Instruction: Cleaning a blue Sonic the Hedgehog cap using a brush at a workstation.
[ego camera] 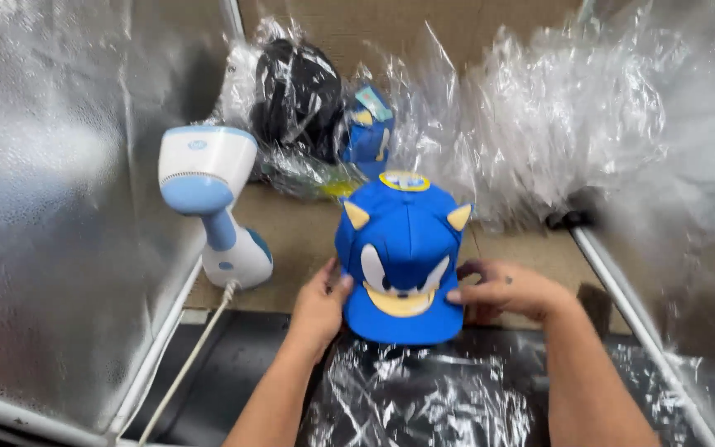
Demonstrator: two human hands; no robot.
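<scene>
2 hands, the left hand (322,300) and right hand (502,288), grasp 1 blue cap (401,257) (it has 2 yellow ears) on the cardboard (299,236). 1 white steamer (213,203) stands beside it.

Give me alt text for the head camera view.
Two bare hands, left hand and right hand, grip a blue cartoon-face cap by its sides on a brown surface. A white-and-blue handheld steamer stands left; plastic-bagged caps sit behind.

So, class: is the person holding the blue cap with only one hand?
No: the left hand grips one side of the blue cap while the right hand touches the other.
</scene>
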